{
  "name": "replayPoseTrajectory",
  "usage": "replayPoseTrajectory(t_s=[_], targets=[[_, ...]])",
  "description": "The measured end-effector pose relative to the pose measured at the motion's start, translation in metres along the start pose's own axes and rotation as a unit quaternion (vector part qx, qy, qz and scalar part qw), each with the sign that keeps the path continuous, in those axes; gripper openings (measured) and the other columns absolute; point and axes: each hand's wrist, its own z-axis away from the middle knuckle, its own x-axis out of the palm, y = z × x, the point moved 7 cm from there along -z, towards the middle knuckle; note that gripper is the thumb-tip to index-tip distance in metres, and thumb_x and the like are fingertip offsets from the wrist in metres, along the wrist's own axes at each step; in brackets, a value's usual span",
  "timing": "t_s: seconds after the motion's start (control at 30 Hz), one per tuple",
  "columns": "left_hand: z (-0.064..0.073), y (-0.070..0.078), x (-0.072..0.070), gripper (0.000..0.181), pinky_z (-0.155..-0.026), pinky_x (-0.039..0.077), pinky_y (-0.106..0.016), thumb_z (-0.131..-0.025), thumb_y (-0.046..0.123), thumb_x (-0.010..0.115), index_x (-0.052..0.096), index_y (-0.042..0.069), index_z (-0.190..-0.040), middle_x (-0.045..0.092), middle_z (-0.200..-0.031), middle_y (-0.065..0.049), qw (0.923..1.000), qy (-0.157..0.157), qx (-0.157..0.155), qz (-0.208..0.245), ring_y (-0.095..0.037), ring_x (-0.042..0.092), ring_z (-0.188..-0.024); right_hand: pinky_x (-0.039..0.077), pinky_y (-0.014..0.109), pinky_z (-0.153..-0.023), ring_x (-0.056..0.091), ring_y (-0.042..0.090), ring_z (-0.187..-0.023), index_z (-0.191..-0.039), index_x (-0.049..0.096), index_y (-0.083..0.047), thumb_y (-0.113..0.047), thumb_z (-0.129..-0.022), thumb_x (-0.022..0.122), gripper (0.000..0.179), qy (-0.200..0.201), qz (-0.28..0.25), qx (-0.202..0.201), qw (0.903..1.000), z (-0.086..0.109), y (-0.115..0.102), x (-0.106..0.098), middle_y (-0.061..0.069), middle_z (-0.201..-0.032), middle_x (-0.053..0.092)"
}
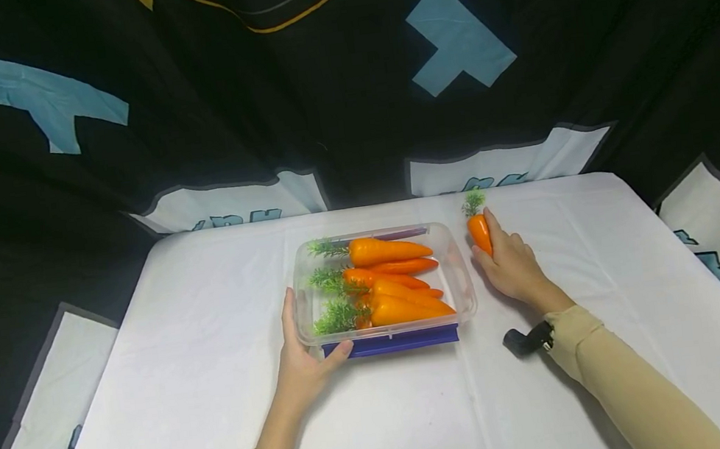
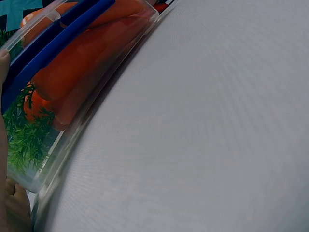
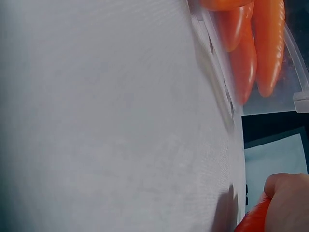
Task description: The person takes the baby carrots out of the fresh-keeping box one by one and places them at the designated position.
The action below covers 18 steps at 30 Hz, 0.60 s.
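Since the right hand (image 1: 514, 262) has a carrot (image 1: 479, 232) gripped between thumb and fingers, the relation that seems to matter most is between that carrot and the clear container (image 1: 462, 272). The carrot lies just beside the container's right wall and apart from it, toward the table's (image 1: 602, 241) far edge. The right hand, at the container's right, is by far the nearer; the left hand (image 1: 306, 370) is across on the other side, holding the container by its near left corner, its thumb by the blue flap (image 1: 393, 342) and its fingers along the left wall. The container sits near the middle of the table, its long axis running between the left and right edges.

The held carrot points its green top (image 1: 474, 202) at the far edge and its body back toward the near edge, with the lower end partly hidden by the hand. Its long axis is thus roughly square to the carrots inside (image 1: 400, 283), which lie with leaves toward the left edge and tips toward the right. Whether the held carrot touches the table, I cannot tell.
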Motion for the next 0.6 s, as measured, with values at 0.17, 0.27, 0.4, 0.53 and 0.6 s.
replayPoseTrajectory(t_s=[0.17,0.27,0.4,0.53,0.6], targets=[[0.0001,0.0001,-0.0002,0.121,-0.119,0.019,-0.066,-0.077,0.026,0.085,-0.004,0.047,-0.156,0.001,-0.168,-0.003,1.0000,-0.001,-0.005,0.003,-0.034,0.015,-0.153,0.039,0.052,-0.087,0.049,0.040,-0.099,-0.161,0.001,-0.016,-0.037,-0.102,0.045,0.076,-0.007,0.009,0.005,0.9999,-0.0015,0.0002,0.0021,0.028,-0.135,0.055],[-0.0002,-0.0006,-0.0003,0.121,-0.119,0.020,-0.065,-0.077,0.025,0.085,-0.005,0.048,-0.155,0.001,-0.168,-0.003,1.0000,-0.002,-0.005,0.003,-0.033,0.015,-0.153,0.039,0.052,-0.086,0.049,0.040,-0.099,-0.161,0.003,-0.015,-0.036,-0.102,0.045,0.075,-0.010,0.019,0.007,0.9998,-0.0025,0.0005,0.0033,0.028,-0.137,0.054],[-0.0003,-0.0015,-0.0003,0.120,-0.119,0.021,-0.065,-0.078,0.027,0.084,-0.005,0.048,-0.155,0.001,-0.168,-0.002,1.0000,-0.002,-0.001,0.000,-0.034,0.016,-0.153,0.040,0.052,-0.086,0.049,0.041,-0.100,-0.161,0.004,-0.014,-0.036,-0.102,0.044,0.074,-0.016,0.030,0.008,0.9994,-0.0030,0.0001,0.0039,0.029,-0.139,0.052],[-0.0002,-0.0004,-0.0001,0.120,-0.119,0.021,-0.065,-0.078,0.028,0.084,-0.005,0.050,-0.155,0.001,-0.168,-0.002,1.0000,-0.002,0.002,0.000,-0.035,0.017,-0.153,0.041,0.053,-0.085,0.050,0.042,-0.100,-0.161,0.007,-0.012,-0.036,-0.102,0.043,0.073,-0.022,0.038,0.008,0.9990,-0.0037,0.0003,0.0047,0.029,-0.139,0.052],[-0.0004,-0.0005,0.0000,0.120,-0.119,0.021,-0.065,-0.078,0.028,0.084,-0.005,0.050,-0.154,0.001,-0.168,-0.001,1.0000,-0.002,0.001,0.001,-0.035,0.016,-0.153,0.040,0.052,-0.085,0.049,0.042,-0.100,-0.161,0.009,-0.012,-0.037,-0.102,0.043,0.072,-0.027,0.044,0.011,0.9986,-0.0042,0.0010,0.0056,0.028,-0.138,0.053]])
